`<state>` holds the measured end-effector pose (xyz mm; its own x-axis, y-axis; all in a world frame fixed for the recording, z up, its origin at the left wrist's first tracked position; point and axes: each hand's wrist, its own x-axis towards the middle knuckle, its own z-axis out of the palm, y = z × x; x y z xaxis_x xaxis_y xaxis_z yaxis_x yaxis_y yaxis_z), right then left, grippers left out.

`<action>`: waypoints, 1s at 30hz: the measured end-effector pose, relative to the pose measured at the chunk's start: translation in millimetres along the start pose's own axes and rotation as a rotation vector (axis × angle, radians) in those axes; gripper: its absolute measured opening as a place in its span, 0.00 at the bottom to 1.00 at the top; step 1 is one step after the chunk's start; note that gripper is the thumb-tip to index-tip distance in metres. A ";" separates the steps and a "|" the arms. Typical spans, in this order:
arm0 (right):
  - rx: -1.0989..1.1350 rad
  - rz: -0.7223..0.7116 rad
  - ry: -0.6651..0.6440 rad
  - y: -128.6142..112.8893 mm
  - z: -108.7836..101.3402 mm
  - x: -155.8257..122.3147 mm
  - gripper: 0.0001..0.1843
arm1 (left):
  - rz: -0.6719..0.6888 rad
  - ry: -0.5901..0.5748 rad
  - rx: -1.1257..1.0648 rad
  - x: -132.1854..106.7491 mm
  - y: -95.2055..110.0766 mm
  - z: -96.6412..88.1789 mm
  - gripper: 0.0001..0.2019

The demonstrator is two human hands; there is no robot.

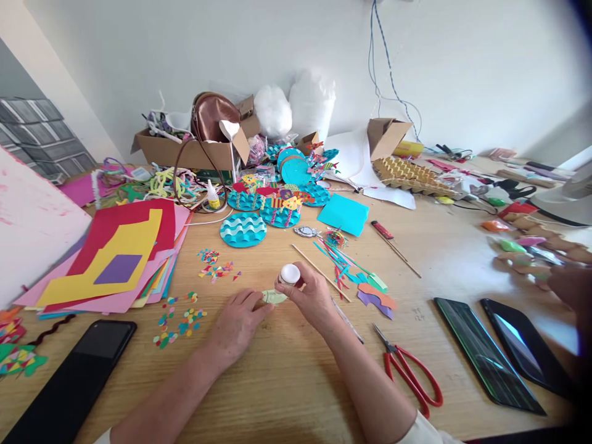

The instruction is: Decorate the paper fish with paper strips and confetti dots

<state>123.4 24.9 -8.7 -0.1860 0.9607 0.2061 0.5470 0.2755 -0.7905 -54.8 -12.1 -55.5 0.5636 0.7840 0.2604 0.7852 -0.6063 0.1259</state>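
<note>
My right hand [314,296] is closed around a small glue bottle [290,274], its round white end facing up and its lower part hidden by my fingers. Beneath it lies a small pale green paper cutout [276,296] with dark drawn lines. My left hand [238,324] keeps that cutout against the table, thumb and fingertips at its left edge. Colored paper dots [189,319] and tiny paper triangles [222,270] are scattered left of my hands. A thin wooden stick [321,271] lies just beyond my right hand, and a pen [348,320] is partly hidden beside my wrist.
Red-handled scissors [409,370] lie right of my forearm, with two dark phones [490,351] farther right. Another phone [74,376] and stacked colored paper [111,259] are at left. Blue decorated paper ovals [243,230] sit ahead. Another person's hand [571,287] shows at the right edge.
</note>
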 end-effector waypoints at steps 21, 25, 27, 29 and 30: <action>-0.017 -0.009 -0.008 2.7 -7.9 -6.8 0.11 | -0.004 0.012 0.039 -1.1 -1.2 5.6 0.14; -0.002 -0.010 -0.037 -0.4 -3.8 -8.0 0.11 | 0.006 0.009 0.047 -1.6 -1.7 6.9 0.15; 0.022 -0.017 -0.043 -1.5 -1.8 -7.9 0.11 | 0.006 0.009 0.048 -2.1 -2.0 7.6 0.15; 0.039 -0.011 -0.045 -1.4 -1.2 -7.4 0.11 | 0.005 0.011 0.052 -2.4 -2.1 7.4 0.16; 0.039 -0.003 -0.047 -1.0 -1.5 -7.1 0.11 | 0.003 0.011 0.054 -2.5 -2.1 6.9 0.16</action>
<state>125.5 17.9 -8.5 -0.2260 0.9570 0.1817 0.5147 0.2757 -0.8118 -56.1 -11.9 -62.9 0.5632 0.7804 0.2716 0.7965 -0.6002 0.0731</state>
